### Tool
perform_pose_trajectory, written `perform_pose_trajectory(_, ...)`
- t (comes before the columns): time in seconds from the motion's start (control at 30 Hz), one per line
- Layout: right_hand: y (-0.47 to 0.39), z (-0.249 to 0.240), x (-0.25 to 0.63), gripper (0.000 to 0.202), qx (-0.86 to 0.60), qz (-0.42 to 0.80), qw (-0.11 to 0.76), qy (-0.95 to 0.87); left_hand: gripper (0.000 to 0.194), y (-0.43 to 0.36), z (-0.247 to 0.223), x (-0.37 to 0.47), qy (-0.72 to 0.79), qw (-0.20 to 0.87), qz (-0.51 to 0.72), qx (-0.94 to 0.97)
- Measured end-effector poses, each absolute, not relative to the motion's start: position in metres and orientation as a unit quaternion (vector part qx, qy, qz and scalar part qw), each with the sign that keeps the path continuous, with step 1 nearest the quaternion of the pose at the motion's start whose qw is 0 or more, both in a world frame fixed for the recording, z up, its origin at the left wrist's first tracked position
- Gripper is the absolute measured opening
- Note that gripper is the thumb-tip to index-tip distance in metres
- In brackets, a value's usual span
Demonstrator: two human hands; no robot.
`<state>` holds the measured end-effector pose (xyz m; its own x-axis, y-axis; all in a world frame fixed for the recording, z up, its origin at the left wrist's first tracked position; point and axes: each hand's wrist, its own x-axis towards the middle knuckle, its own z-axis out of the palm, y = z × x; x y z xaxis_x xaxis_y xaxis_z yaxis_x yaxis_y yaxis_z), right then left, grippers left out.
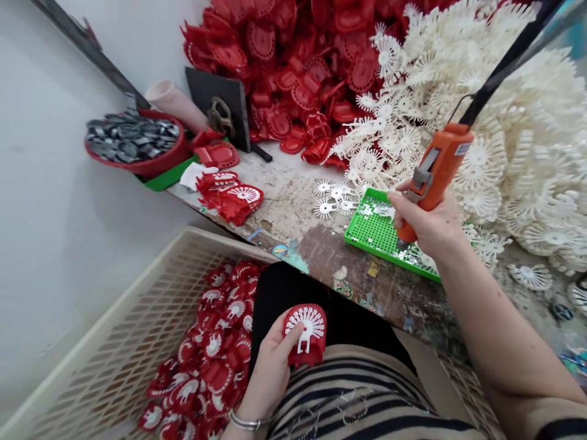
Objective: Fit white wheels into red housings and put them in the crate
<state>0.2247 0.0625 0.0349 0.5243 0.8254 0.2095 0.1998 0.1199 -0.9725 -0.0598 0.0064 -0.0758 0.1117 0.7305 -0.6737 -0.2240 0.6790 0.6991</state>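
Observation:
My left hand (275, 348) holds a red plastic piece (316, 351) with a white fan-shaped insert (310, 322) on its face, above my lap. The thumb presses on the middle of the insert. My right hand (435, 223) is wrapped round an orange electric screwdriver (443, 162), tip pointing down. That tip is at the green perforated tray (383, 235), among small shiny metal bits (410, 250); whether one is on the tip I cannot tell. Beside the tray lie several loose white fan-shaped pieces (337, 192).
Red pieces (302, 79) and white fan pieces (518, 122) are heaped at the back. A red bowl (142, 168) of dark metallic parts stands at the left. Several joined pieces (232, 198) lie near the table edge. Below, a cream crate (105, 342) contains many more.

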Motion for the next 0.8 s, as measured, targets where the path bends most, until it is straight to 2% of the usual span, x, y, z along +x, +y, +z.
perform_pose_trajectory(0.6,0.062,0.028,0.233,0.034,-0.601,0.291,0.611,-0.424,0.058,0.011,-0.072,-0.048,0.586,0.714,0.298,0.239)
perform_pose_trajectory(0.8,0.059,0.038,0.237,0.036,-0.585,0.285,0.639,-0.41,0.048,0.014,-0.061,-0.05,0.558,0.715,0.248,0.34)
